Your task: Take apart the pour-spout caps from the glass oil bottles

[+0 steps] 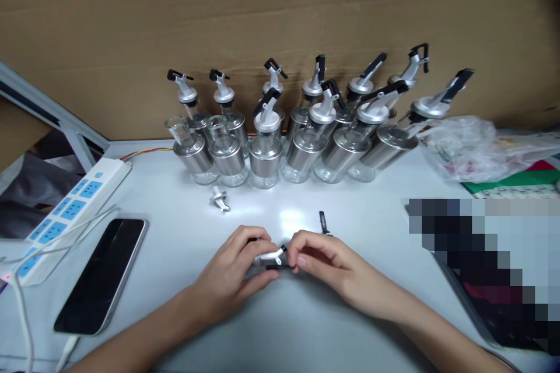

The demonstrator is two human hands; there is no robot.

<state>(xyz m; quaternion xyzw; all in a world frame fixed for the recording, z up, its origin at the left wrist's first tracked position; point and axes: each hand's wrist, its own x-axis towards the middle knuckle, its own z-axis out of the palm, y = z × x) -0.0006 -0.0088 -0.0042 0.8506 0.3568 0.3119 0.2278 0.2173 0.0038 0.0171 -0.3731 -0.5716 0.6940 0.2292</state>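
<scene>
My left hand (245, 262) is closed around a silver pour spout (273, 256) with a black tip. At the spout's tip, my right hand (330, 262) is pinched on the end of a black lever (280, 267) that lies along the spout; its fingertips partly hide the join. Just behind the right hand, another black lever (322, 221) rests on the table. A loose silver pour spout (220, 200) without a lever lies farther back on the left. Two glass bottles, one at the front left (195, 154) and one beside it (228, 154), have open necks.
Several steel-banded bottles with spouts (306, 148) stand in rows along the cardboard wall (262, 6). To the left are a phone (102, 274), a power strip (72, 210) and white cables. A clear plastic bag (464, 145) lies at the back right, above a blurred-out area.
</scene>
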